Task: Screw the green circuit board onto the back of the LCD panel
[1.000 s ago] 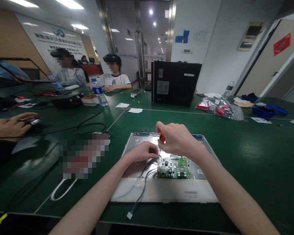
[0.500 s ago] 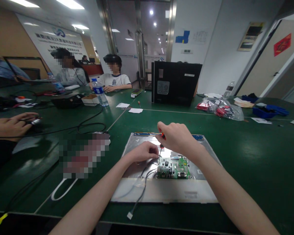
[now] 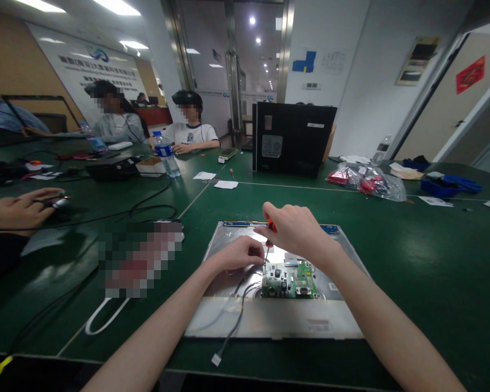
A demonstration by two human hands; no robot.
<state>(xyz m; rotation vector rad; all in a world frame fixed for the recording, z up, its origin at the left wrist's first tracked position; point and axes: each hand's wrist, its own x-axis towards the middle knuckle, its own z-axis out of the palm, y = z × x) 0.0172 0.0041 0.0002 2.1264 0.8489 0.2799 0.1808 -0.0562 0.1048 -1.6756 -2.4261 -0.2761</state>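
Observation:
My right hand (image 3: 296,226) is wrapped round a screwdriver (image 3: 270,243) with a red-orange and black handle. The shaft points down to the upper left corner of a green circuit board (image 3: 291,280). My left hand (image 3: 245,253) is closed, its thumb and forefinger brought together beside the screwdriver's tip. Whatever sits between those fingertips is too small to make out. The board lies on the back of a silver display panel (image 3: 335,321), which rests flat before me. Dark cables (image 3: 242,310) run from the board's left side to a white connector (image 3: 216,359) past the panel's near edge.
A black computer case (image 3: 294,139) stands behind the panel on the green table (image 3: 433,261). To its right lie plastic bags (image 3: 367,181). At left are a blurred-out object with a white loop (image 3: 106,321), a water bottle (image 3: 166,155) and another person's hand (image 3: 22,209).
My right hand's thumb has shifted slightly left, and more of the screwdriver's handle shows. My left hand and the board stay where they were.

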